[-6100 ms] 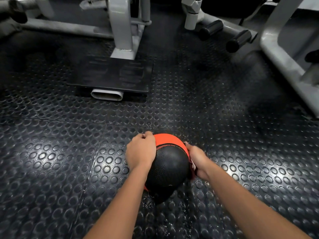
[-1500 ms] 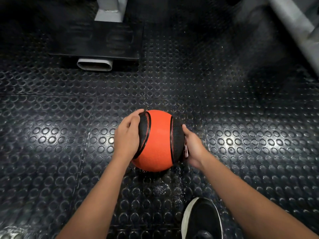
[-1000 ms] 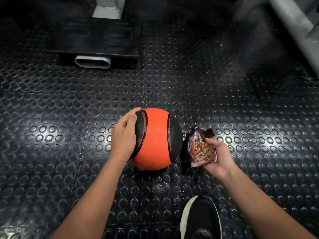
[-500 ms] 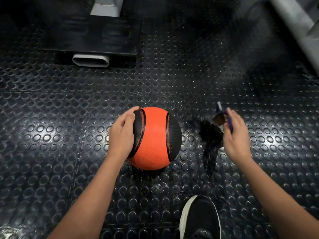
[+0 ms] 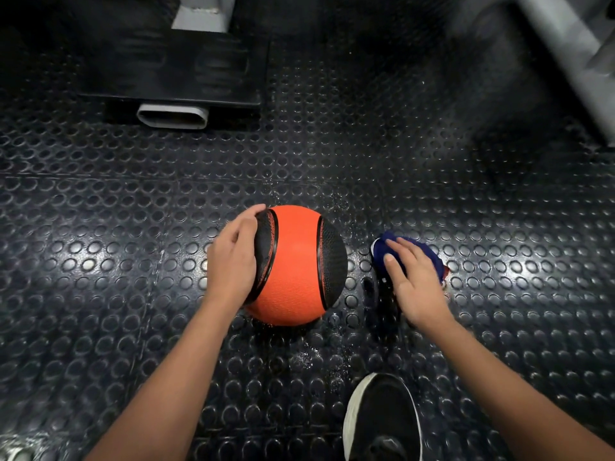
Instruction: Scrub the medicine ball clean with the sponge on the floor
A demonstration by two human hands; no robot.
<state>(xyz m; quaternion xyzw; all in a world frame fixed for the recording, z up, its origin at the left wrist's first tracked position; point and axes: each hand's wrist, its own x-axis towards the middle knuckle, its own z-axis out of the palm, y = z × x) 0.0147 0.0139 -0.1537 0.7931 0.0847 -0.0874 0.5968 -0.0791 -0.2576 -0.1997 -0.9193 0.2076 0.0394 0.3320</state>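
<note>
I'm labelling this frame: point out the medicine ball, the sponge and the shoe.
medicine ball (image 5: pixel 294 261), head view, orange middle band.
sponge (image 5: pixel 424 251), head view, blue top beside the fingers.
shoe (image 5: pixel 382 415), head view, black upper.

Orange medicine ball (image 5: pixel 293 274) with black textured panels; blue sponge (image 5: pixel 421 252) under right hand (image 5: pixel 414 287); black studded floor (image 5: pixel 100 261).

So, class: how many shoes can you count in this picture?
1. A black shoe with a white sole sits at the bottom edge, on the studded floor, nearer than the medicine ball. A second shoe may lie outside the frame.
</note>
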